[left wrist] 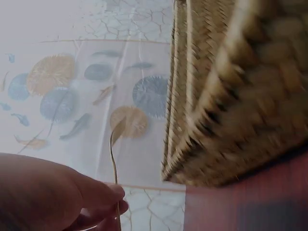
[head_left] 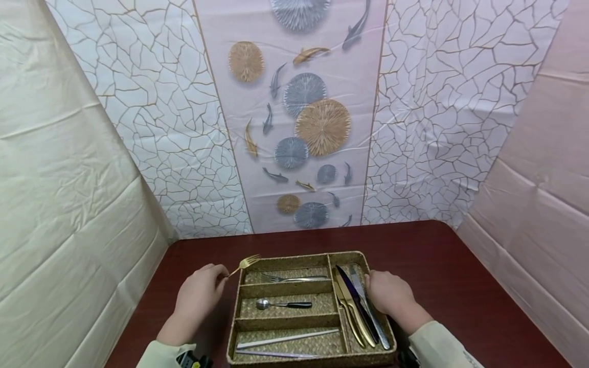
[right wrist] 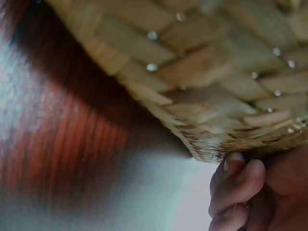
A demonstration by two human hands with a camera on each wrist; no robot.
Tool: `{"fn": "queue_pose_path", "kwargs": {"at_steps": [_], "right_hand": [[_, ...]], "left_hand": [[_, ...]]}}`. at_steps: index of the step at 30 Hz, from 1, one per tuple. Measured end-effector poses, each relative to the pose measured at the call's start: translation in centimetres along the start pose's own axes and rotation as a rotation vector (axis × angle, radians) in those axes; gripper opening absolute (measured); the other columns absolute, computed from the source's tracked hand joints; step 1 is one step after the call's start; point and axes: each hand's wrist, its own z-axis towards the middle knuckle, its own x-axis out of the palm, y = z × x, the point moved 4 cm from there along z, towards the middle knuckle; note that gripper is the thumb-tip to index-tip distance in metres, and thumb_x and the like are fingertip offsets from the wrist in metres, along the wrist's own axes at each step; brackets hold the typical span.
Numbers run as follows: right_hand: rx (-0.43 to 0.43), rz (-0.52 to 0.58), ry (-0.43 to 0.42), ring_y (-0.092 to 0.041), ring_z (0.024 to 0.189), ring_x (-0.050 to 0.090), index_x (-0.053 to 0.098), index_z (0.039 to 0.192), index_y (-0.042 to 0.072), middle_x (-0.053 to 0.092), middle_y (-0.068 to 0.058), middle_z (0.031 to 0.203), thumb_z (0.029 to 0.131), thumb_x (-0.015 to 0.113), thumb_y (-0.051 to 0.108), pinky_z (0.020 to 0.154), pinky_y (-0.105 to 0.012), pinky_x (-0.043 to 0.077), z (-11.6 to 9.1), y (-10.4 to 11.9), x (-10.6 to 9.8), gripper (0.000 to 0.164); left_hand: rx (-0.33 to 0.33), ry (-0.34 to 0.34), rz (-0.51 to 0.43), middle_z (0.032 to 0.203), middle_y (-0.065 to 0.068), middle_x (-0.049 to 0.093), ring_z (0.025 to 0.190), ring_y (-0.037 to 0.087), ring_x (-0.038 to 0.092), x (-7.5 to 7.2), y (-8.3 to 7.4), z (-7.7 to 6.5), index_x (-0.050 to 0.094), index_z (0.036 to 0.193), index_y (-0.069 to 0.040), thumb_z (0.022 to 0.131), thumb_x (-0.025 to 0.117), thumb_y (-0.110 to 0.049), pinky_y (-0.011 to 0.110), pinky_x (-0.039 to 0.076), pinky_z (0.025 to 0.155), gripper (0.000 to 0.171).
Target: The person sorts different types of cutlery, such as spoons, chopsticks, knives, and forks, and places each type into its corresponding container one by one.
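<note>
My left hand (head_left: 198, 294) pinches a gold fork (head_left: 249, 261) by its handle, tines pointing up and right, just past the back left corner of a woven cutlery tray (head_left: 292, 319). In the left wrist view the fork (left wrist: 114, 151) shows edge-on between thumb and fingers, apart from the tray wall. My right hand (head_left: 391, 294) grips the tray's right side with curled fingers; part of its hold is hidden. Within the tray, a silver fork (head_left: 299, 279) lies in the back left compartment. The middle one has a black-handled spoon (head_left: 285, 304).
Silver chopsticks (head_left: 287, 339) lie in the front left compartment. Several knives, among them a gold knife (head_left: 354, 306) and a silver knife (head_left: 368, 306), fill the long right compartment. A dark red table (head_left: 460, 291) carries the tray; patterned cloth (head_left: 414, 153) hangs behind it.
</note>
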Motion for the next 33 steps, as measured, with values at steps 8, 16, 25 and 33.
{"fn": "queue_pose_path", "kwargs": {"at_steps": [8, 16, 25, 33], "right_hand": [[0.004, -0.006, -0.004, -0.024, 0.062, 0.062, 0.074, 0.106, 0.003, 0.067, -0.01, 0.079, 0.117, 0.049, 0.023, 0.057, -0.047, 0.055, -0.1, 0.1, -0.1, 0.034], [0.008, -0.009, -0.002, -0.024, 0.063, 0.062, 0.073, 0.102, 0.006, 0.065, -0.008, 0.077, 0.117, 0.048, 0.024, 0.058, -0.048, 0.055, 0.1, -0.1, 0.1, 0.034], [0.006, -0.013, -0.005, -0.024, 0.062, 0.062, 0.075, 0.108, 0.003, 0.067, -0.01, 0.079, 0.117, 0.049, 0.024, 0.058, -0.048, 0.056, 0.2, 0.0, 0.0, 0.034], [0.012, -0.006, 0.013, -0.024, 0.063, 0.064, 0.075, 0.12, -0.001, 0.073, -0.013, 0.089, 0.117, 0.049, 0.024, 0.06, -0.048, 0.058, 0.2, -0.1, 0.2, 0.037]], "left_hand": [[0.033, -0.019, -0.145, 0.099, -0.004, 0.075, 0.074, 0.007, 0.063, -1.0, -2.2, 1.2, 0.08, 0.108, -0.018, 0.102, 0.081, -0.016, 0.037, 0.054, 0.065, 0.007], [0.084, -0.103, -0.239, 0.099, -0.004, 0.072, 0.077, 0.009, 0.062, -1.6, -4.0, 2.1, 0.077, 0.113, -0.017, 0.106, 0.075, -0.013, 0.037, 0.054, 0.067, 0.009], [0.172, -0.084, -0.239, 0.101, -0.007, 0.072, 0.081, 0.008, 0.064, -0.5, -6.4, 2.8, 0.075, 0.108, -0.02, 0.103, 0.079, -0.012, 0.035, 0.054, 0.069, 0.01], [0.227, -0.048, -0.207, 0.098, -0.01, 0.07, 0.077, 0.006, 0.061, 0.8, -8.1, 3.6, 0.076, 0.106, -0.023, 0.104, 0.079, -0.016, 0.033, 0.053, 0.068, 0.008]]}}
